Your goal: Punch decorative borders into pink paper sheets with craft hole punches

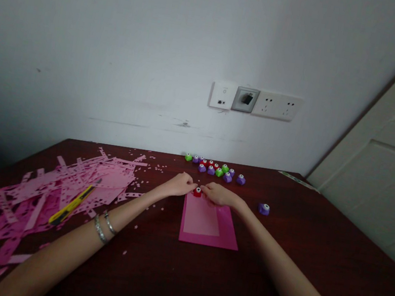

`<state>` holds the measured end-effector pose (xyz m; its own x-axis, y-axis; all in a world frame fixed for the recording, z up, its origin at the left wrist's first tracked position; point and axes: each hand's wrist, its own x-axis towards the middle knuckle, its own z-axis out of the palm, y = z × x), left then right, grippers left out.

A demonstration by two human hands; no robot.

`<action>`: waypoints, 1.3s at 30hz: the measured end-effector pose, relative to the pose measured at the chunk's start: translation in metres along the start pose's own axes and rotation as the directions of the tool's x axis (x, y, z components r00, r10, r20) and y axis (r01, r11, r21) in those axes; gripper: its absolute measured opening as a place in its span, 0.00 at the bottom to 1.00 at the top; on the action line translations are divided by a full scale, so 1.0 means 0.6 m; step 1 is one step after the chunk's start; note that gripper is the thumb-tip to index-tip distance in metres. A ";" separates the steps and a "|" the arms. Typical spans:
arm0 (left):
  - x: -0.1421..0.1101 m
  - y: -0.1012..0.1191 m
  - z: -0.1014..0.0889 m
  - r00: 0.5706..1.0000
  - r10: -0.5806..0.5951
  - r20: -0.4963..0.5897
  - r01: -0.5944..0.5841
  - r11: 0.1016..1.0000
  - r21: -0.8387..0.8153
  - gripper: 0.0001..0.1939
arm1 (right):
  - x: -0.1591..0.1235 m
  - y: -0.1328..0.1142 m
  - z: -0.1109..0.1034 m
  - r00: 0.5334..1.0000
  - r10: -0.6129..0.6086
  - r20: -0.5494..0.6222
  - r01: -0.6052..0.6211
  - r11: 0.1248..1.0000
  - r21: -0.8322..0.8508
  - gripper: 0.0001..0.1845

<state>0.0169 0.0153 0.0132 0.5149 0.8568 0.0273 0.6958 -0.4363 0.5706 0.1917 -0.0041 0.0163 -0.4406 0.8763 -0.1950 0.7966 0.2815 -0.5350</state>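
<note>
A small red paper punch (197, 192) with a white button stands at the far edge of a light pink sheet of paper (203, 219). Beneath that sheet lies a larger, darker pink sheet (228, 229). My left hand (179, 184) is closed, its thumb and fingertips at the punch's left side. From the right, my right hand (217, 194) is closed over the light sheet's far edge, fingertips beside the punch. Its fingers partly hide that edge, and how far the paper sits inside the punch cannot be made out.
Several purple, red and green punches (219, 172) stand near the wall, and a purple punch (264, 209) lies to the right. Cut pink paper strips (35, 210) heap at left, with a yellow utility knife (72, 204) on them. Tiny paper cutouts (136, 227) dot the table.
</note>
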 end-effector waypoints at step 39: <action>0.042 0.009 -0.009 0.638 -0.318 0.701 0.416 0.909 0.033 0.19 | 0.006 -0.008 0.012 0.948 0.211 0.238 -0.277 0.916 0.289 0.20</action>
<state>0.0309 0.0360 0.0212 0.4585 0.4932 -0.7393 0.8631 -0.0487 0.5027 0.1830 -0.0051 0.0123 -0.3480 0.7970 -0.4936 0.7324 -0.0975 -0.6738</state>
